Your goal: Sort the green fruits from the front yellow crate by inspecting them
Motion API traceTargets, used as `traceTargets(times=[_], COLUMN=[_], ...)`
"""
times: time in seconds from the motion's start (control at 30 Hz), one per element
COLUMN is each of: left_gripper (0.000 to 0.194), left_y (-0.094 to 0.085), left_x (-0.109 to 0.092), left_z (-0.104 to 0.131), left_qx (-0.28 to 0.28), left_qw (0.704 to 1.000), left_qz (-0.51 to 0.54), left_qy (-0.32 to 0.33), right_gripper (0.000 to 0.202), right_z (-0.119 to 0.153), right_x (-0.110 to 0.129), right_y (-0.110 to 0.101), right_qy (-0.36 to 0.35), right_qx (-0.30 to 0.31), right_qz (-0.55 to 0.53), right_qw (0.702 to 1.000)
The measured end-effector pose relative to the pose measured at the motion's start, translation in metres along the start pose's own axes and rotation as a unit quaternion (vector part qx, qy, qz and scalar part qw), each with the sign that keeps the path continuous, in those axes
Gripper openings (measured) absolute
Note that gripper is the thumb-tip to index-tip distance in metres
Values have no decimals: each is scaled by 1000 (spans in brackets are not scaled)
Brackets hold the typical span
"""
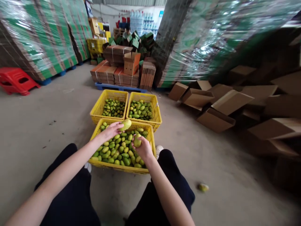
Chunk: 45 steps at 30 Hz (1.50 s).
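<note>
While left hand (pixel 113 130) stretches forward, gripping a mango (pixel 125 125), right hand (pixel 144 148) curled around second mango (pixel 137 140), both above yellow crate (pixel 122 167)

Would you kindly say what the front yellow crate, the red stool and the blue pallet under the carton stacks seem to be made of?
Front yellow crate: probably satin moulded plastic, from its even colour and perforated walls.
Red stool: likely smooth plastic, given its uniform colour and openings.
Blue pallet: plastic or painted wood, finish unclear; only its edge shows.
</note>
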State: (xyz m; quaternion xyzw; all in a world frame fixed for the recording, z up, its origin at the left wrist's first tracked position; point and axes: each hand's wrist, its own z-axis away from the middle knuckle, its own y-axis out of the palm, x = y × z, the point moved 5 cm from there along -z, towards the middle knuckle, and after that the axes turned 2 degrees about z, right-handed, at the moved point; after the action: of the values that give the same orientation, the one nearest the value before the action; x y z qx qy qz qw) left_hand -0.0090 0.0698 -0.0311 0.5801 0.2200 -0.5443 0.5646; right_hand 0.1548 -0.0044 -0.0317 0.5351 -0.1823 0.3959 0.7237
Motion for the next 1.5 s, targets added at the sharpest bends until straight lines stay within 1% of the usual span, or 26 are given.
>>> traceTargets(times=[0.07, 0.13, 0.2, 0.3, 0.37, 0.43, 0.5, 0.57, 0.6, 0.67, 0.8, 0.87, 0.93, 1.03, 1.1, 1.13, 1.2, 1.27, 1.4, 1.5], left_gripper=[36, 37, 37, 31, 25, 22, 22, 22, 22, 27, 44, 52, 55, 50, 47, 46, 45, 46, 46, 44], left_y=[5, 10, 14, 16, 12, 6, 2, 0, 1, 5, 19, 26, 30, 29, 25, 23, 17, 11, 10, 12], left_x=[-13, -20, -21, -17, -14, -9, -4, 0, 1, 1, -1, -1, -1, -5, -9, -11, -15, -16, -20, -26], left_z=[23, 39, 46, 43, 37, 32, 29, 30, 31, 34, 41, 44, 46, 49, 51, 53, 56, 59, 64, 71], left_qx=[8, 18, 22, -3, -42, -84, -118, -139, -145, -142, -105, -80, -61, -57, -64, -72, -100, -121, -119, -135], left_qw=[999, 996, 994, 986, 975, 960, 946, 941, 943, 955, 983, 991, 991, 976, 954, 941, 916, 901, 904, 910], left_qz=[54, 83, 109, 166, 215, 265, 301, 309, 300, 258, 121, 46, -23, -131, -205, -236, -278, -302, -294, -266], left_qy=[5, 2, -1, 15, 33, 41, 32, 18, 17, 34, 87, 100, 114, 162, 209, 233, 272, 287, 288, 287], right_gripper=[22, 26, 26, 26, 35, 41, 43, 44, 45, 46, 44, 41, 39, 35, 34, 34, 35, 35, 34, 30], right_z=[2, 4, 6, 2, -4, -9, -11, -10, -8, -3, 2, 3, 3, 4, 4, 4, 3, 3, 7, 11], right_x=[4, 14, 29, 46, 50, 48, 42, 35, 31, 25, 19, 20, 22, 25, 26, 25, 24, 23, 23, 24], right_y=[15, 30, 44, 54, 52, 43, 32, 22, 19, 16, 17, 18, 18, 19, 21, 21, 24, 27, 35, 40], right_qy=[-16, -44, -83, -132, -155, -181, -208, -230, -236, -242, -272, -298, -334, -396, -423, -430, -437, -439, -436, -427], right_qx=[32, 56, 69, 64, 54, 39, 21, 8, 6, 7, 14, 14, 15, 17, 19, 21, 25, 29, 33, 29], right_qz=[23, 55, 96, 154, 184, 213, 253, 303, 324, 347, 335, 323, 318, 349, 381, 391, 397, 396, 401, 414], right_qw=[999, 996, 990, 977, 969, 959, 944, 925, 916, 906, 902, 898, 887, 849, 822, 813, 807, 806, 805, 803])
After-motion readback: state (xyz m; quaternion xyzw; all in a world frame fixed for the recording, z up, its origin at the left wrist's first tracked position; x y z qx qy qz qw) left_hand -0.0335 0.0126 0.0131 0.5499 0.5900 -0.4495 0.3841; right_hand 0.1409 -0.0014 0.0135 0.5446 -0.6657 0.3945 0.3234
